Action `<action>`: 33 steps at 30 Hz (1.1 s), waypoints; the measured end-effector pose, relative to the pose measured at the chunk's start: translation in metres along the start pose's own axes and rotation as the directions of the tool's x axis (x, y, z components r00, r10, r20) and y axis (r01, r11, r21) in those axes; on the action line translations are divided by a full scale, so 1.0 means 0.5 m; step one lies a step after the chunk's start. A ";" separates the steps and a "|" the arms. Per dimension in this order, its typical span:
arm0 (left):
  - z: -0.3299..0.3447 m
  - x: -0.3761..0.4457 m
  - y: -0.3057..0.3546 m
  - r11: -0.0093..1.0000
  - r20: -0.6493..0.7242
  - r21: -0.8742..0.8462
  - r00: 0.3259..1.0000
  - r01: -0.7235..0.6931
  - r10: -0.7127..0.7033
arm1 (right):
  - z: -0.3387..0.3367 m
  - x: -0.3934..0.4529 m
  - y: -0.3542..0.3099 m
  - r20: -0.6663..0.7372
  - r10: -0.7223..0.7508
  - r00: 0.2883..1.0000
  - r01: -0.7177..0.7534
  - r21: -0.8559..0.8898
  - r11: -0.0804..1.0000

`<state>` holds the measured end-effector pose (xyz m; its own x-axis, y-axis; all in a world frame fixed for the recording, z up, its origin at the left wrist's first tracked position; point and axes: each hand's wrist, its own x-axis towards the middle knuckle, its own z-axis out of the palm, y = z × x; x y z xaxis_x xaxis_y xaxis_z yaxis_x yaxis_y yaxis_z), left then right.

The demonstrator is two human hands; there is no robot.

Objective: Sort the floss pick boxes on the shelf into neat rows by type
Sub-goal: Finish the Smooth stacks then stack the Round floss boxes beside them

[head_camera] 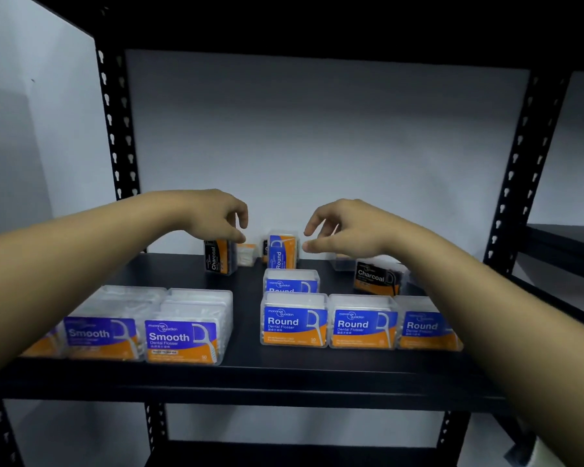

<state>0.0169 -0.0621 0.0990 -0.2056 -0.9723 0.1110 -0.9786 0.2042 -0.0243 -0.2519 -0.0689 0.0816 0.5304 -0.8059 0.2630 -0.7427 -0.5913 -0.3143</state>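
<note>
My left hand (216, 217) pinches the top of an upended Charcoal box (218, 259) at the back of the shelf (243, 369). My right hand (344, 230) hovers half-open, empty, beside an upended Round box (282, 251). Smooth boxes (182, 335) sit front-left.

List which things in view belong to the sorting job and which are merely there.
Part of the job:
- Smooth boxes
- Round boxes
- Charcoal boxes
- shelf
- left hand
- right hand

Merely there:
- rack posts
- wall
- lower shelf
</note>
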 end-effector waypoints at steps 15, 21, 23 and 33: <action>0.014 0.066 -0.061 0.986 0.009 0.114 0.992 0.123 -0.124 | 0.048 0.198 0.002 0.171 0.067 0.983 -0.012 -0.304 0.953; 0.046 0.099 -0.054 0.970 0.095 0.240 0.994 0.029 -0.054 | 0.064 0.232 0.027 0.048 -0.038 0.998 0.055 -0.442 0.895; 0.051 0.115 -0.047 0.966 0.083 0.255 0.995 0.031 -0.054 | 0.073 0.247 0.037 0.073 -0.027 0.997 0.061 -0.503 0.862; 0.082 0.230 -0.034 0.973 0.093 0.194 0.984 0.129 -0.149 | 0.069 0.296 0.036 0.192 -0.006 0.981 0.101 -0.490 0.866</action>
<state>0.0099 -0.1820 0.0712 -0.0563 -0.9982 0.0207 -0.9781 0.0510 -0.2018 -0.1729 -0.1997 0.0835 0.6037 -0.7926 0.0850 -0.7895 -0.5798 0.2011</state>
